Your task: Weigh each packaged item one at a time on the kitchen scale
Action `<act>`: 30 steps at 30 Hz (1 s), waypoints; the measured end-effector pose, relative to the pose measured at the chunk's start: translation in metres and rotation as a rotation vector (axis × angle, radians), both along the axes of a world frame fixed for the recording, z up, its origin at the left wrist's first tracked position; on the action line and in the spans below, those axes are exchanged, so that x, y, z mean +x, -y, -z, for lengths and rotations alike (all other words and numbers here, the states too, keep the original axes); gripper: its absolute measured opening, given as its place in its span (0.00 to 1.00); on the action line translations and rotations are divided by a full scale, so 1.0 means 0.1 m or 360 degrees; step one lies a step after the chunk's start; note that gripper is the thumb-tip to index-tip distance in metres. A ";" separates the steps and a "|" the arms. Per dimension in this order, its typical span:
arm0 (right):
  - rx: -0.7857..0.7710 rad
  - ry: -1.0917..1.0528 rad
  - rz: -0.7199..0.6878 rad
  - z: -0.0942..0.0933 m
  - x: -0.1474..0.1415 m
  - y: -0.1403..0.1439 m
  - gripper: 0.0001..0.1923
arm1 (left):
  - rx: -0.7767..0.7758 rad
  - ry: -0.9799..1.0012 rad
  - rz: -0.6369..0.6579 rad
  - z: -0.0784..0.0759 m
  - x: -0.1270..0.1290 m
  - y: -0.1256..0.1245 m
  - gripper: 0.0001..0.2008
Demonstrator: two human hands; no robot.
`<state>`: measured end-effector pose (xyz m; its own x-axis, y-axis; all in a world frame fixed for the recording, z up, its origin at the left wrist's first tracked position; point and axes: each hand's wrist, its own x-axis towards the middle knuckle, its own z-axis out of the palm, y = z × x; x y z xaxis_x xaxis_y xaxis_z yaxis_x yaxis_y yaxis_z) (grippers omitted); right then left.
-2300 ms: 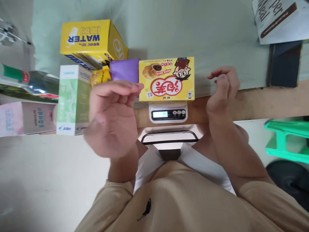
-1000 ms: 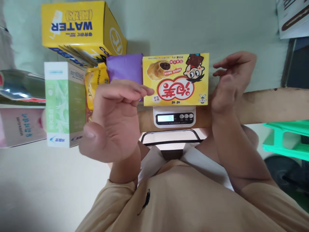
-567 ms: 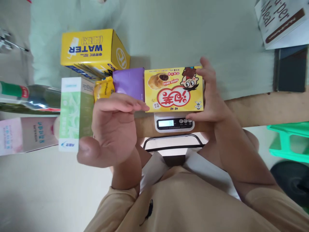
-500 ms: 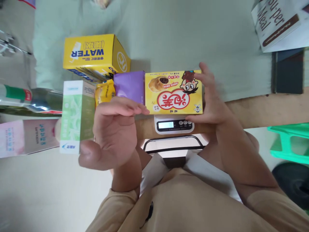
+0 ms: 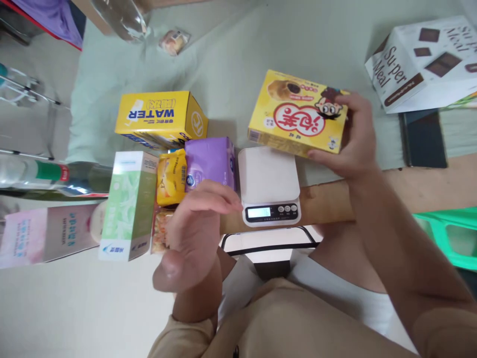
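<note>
My right hand (image 5: pixel 359 136) grips the right end of a yellow snack box (image 5: pixel 298 112) with a cartoon child on it, thumb along the near edge. The box is raised and slightly tilted, beyond and above a white digital kitchen scale (image 5: pixel 268 174) with a lit display. My left hand (image 5: pixel 194 233) hovers left of the scale, palm turned inward, fingers together and extended, thumb apart, holding nothing. Just beyond it stand a purple pack (image 5: pixel 210 161) and a small yellow packet (image 5: pixel 171 176). A reddish-brown packet (image 5: pixel 161 231) is partly hidden by the left hand.
A yellow WATER box (image 5: pixel 156 117), a green-white carton (image 5: pixel 126 204), a bottle (image 5: pixel 74 176) and a pink box (image 5: pixel 48 233) stand to the left. At right are a Su-per Meal box (image 5: pixel 421 62) and a dark phone (image 5: pixel 425 136). A small wrapped snack (image 5: pixel 174 42) lies farther back.
My right hand has lifted the yellow snack box off the scale, moving it away and to the right, uncovering the weighing plate. My left hand keeps its open pose. The camera view has shifted.
</note>
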<state>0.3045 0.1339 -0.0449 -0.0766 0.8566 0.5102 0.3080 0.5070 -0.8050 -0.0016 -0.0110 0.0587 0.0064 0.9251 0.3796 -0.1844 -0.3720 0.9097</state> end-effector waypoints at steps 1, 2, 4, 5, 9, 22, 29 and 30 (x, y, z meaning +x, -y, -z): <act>-0.0001 0.0086 -0.0019 -0.06 -0.05 -0.13 0.53 | 0.0009 0.0001 0.0004 0.00 -0.01 0.01 0.24; 0.0007 0.0187 -0.0051 -0.12 -0.12 -0.25 0.52 | 0.0022 0.0003 0.0003 0.00 -0.03 0.01 0.24; -0.0033 0.0376 -0.0136 -0.23 -0.29 -0.47 0.49 | 0.0046 -0.0007 -0.0003 -0.01 -0.07 0.02 0.24; -0.0082 0.0457 -0.0178 -0.27 -0.39 -0.57 0.47 | 0.0052 -0.0015 -0.0008 -0.02 -0.09 0.02 0.24; -0.0243 0.0685 -0.0300 -0.29 -0.77 -0.85 0.49 | 0.0007 -0.0005 -0.0047 -0.09 -0.12 0.03 0.27; -0.0462 0.0511 -0.0647 0.05 -0.94 -1.07 0.46 | -0.0005 -0.0047 -0.0030 -0.18 -0.16 0.03 0.33; -0.0594 0.0138 -0.0324 -0.07 -0.25 -0.55 0.50 | 0.0033 -0.0040 0.0114 -0.10 -0.05 0.01 0.33; -0.0542 0.0038 -0.0206 -0.03 -0.09 -0.47 0.49 | 0.0033 -0.0040 0.0128 -0.09 -0.02 0.01 0.32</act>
<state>0.2951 0.1806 -0.0414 -0.2036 0.9597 0.1939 0.2796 0.2468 -0.9279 -0.0040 -0.0123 0.0678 0.0902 0.9133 0.3972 -0.1919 -0.3754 0.9068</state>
